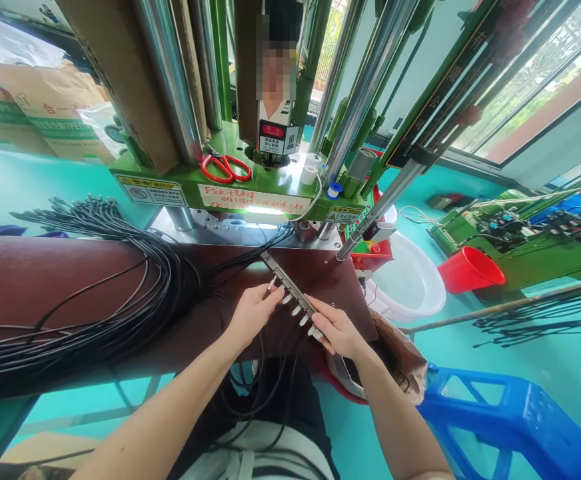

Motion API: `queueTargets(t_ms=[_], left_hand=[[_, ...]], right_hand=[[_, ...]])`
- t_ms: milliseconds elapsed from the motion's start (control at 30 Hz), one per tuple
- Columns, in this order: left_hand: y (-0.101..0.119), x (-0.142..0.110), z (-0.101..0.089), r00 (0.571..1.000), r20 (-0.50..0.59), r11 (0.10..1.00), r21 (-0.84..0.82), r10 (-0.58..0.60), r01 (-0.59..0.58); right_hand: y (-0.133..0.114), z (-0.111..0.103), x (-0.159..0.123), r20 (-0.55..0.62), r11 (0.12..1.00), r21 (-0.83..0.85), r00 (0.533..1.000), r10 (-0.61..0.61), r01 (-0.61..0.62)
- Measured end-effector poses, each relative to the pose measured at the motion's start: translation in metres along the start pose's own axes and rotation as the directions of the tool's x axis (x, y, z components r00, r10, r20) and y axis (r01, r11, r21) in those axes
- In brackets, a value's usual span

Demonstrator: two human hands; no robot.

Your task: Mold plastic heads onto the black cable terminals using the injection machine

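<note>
Left hand: pinching a small piece at metal bar
Right hand: gripping bar's near end
Bar: carries pale connectors
White basin: beside red bucket, contents unclear

Glossy turquoise floor, pale wall below a wide window at upper right, daylight and greenery outside, brown table, blue plastic stool at lower right, white tub beside a red bucket, printed paper sacks at far left.
</note>
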State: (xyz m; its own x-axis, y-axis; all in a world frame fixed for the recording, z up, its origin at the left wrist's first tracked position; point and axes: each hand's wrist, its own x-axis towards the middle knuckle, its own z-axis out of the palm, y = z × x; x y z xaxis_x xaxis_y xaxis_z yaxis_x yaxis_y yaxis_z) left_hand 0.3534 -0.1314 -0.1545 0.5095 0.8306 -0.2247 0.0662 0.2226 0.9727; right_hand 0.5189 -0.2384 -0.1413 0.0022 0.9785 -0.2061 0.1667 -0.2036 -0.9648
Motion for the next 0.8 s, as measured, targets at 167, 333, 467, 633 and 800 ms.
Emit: queueTargets(t_ms=[167, 333, 467, 633, 800], left_hand=[[0.008, -0.001, -0.007, 0.984, -0.099, 0.989, 0.007, 0.145, -0.145], [0.009, 0.0, -0.017, 0.995, -0.101, 0.987, -0.16, 0.017, -0.034], [0.003, 0.001, -0.015, 0.999, 0.016, 0.999, 0.036, 0.032, -0.033], [0.005, 0.001, -0.014, 0.996, 0.06, 0.992, 0.107, 0.059, -0.065], [0.01, 0.001, -0.018, 0.992, 0.129, 0.993, 0.121, -0.006, -0.009]], right_hand=[[-0.001, -0.001, 0.0, -0.045, 0.99, 0.14, 0.999, 0.015, -0.008], [-0.003, -0.003, 0.0, -0.013, 0.993, 0.122, 1.0, 0.008, -0.006], [-0.001, -0.005, -0.001, 0.005, 0.993, 0.116, 1.0, 0.004, -0.004], [0.0, -0.006, -0.001, 0.031, 0.997, 0.076, 0.999, 0.016, -0.019], [-0.001, -0.007, 0.0, 0.047, 0.998, 0.059, 0.999, 0.02, -0.023]])
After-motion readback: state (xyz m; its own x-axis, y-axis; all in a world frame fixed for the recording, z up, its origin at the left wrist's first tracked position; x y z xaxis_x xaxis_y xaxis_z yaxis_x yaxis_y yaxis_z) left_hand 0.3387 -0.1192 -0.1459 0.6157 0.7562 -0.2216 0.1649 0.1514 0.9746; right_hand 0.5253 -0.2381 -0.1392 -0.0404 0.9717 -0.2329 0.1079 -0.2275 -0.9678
